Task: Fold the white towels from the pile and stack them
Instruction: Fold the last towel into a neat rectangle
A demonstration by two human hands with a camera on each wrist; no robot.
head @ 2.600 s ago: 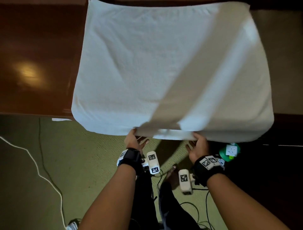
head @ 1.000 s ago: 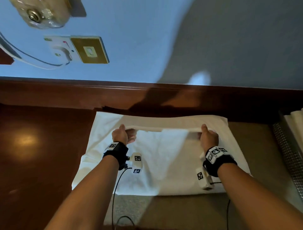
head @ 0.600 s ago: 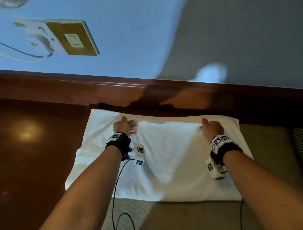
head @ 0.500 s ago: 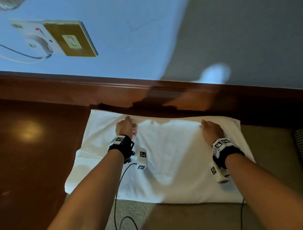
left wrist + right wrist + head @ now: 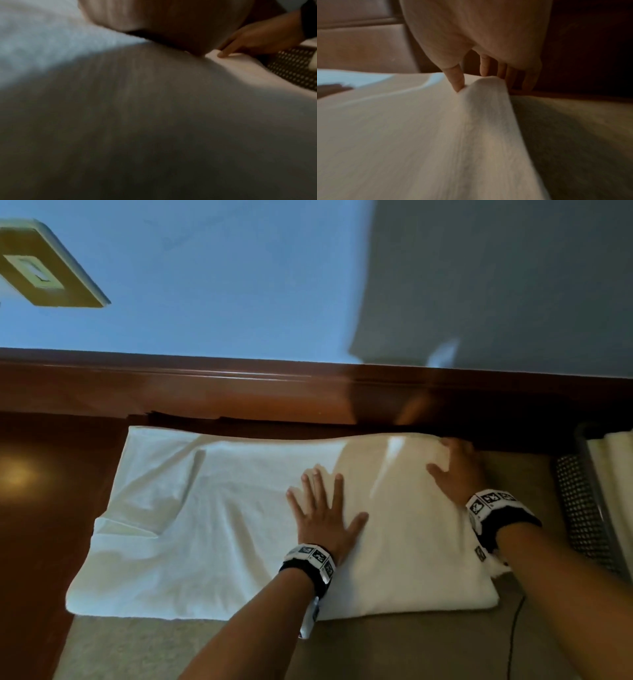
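While the folded white towel (image 5: 239, 525) lies flat across the wooden surface (image 5: 44, 508) and the beige mat (image 5: 394, 648), the left hand (image 5: 323, 517) rests palm-down near its middle, fingers (image 5: 317, 484) straight and spread, pressing the cloth. The right hand (image 5: 455, 470) grips the towel's far right corner: the thumb (image 5: 456, 79) presses on top, the other fingers (image 5: 484, 65) curl over the edge, and the cloth bunches up between them. Beyond the fingertips runs a dark wooden ledge (image 5: 239, 385); to the right of the right-hand fingers stands a perforated basket (image 5: 582, 508).
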